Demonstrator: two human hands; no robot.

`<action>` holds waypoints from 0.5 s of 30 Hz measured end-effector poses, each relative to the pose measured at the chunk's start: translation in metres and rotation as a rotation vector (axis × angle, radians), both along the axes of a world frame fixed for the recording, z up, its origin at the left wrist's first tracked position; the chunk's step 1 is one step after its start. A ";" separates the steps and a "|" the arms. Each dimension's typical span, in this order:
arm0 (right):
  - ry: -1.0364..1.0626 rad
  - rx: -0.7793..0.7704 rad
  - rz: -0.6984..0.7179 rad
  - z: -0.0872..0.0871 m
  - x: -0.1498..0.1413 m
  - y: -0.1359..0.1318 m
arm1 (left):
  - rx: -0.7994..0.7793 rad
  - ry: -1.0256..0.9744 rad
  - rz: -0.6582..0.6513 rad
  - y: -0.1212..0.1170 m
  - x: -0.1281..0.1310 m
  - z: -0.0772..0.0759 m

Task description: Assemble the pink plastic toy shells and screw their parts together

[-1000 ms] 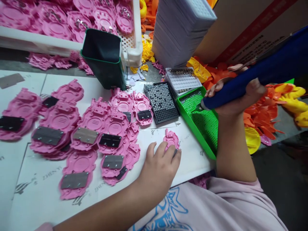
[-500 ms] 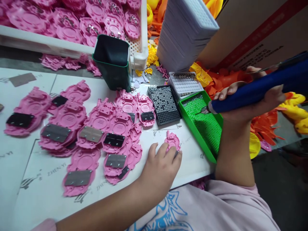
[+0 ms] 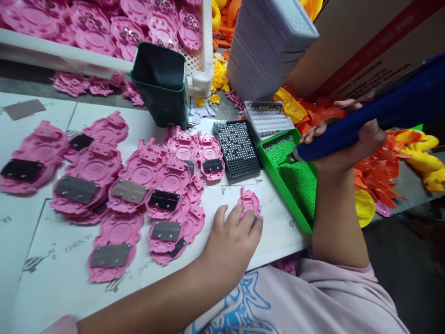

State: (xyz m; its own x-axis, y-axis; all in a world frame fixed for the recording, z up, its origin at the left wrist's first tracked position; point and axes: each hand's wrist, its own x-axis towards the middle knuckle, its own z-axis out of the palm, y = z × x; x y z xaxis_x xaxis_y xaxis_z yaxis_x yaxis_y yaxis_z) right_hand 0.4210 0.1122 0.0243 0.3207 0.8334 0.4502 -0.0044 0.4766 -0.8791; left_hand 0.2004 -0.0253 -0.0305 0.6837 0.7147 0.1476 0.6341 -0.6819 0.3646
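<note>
My left hand (image 3: 232,236) rests on a small pink plastic casing (image 3: 249,200) on the table, its fingers bent over the near end and hiding much of it. A dark plate edge shows between the fingers. My right hand (image 3: 342,139) is wrapped around a blue electric screwdriver (image 3: 333,134). Its bit points left and down, over the screws in a green tray (image 3: 291,197); whether it touches them I cannot tell. Left of my left hand lie several pink casings (image 3: 170,178) with black or grey metal plates (image 3: 167,229) screwed on, some overlapping.
A black perforated tray (image 3: 238,150) of screws sits beside the green one. Behind are a dark green bin (image 3: 160,88), a white tray with metal parts (image 3: 269,118) and a tall white stack (image 3: 267,51). A white crate (image 3: 207,46) holds pink casings. A cardboard box (image 3: 375,46) stands far right.
The screwdriver has shifted slightly left above the green tray with my right hand. My left hand stays on the casing. The view has moved a little.
</note>
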 end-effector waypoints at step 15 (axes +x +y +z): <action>0.062 -0.002 -0.112 0.007 0.002 -0.004 | -0.013 0.000 -0.002 0.000 0.000 0.000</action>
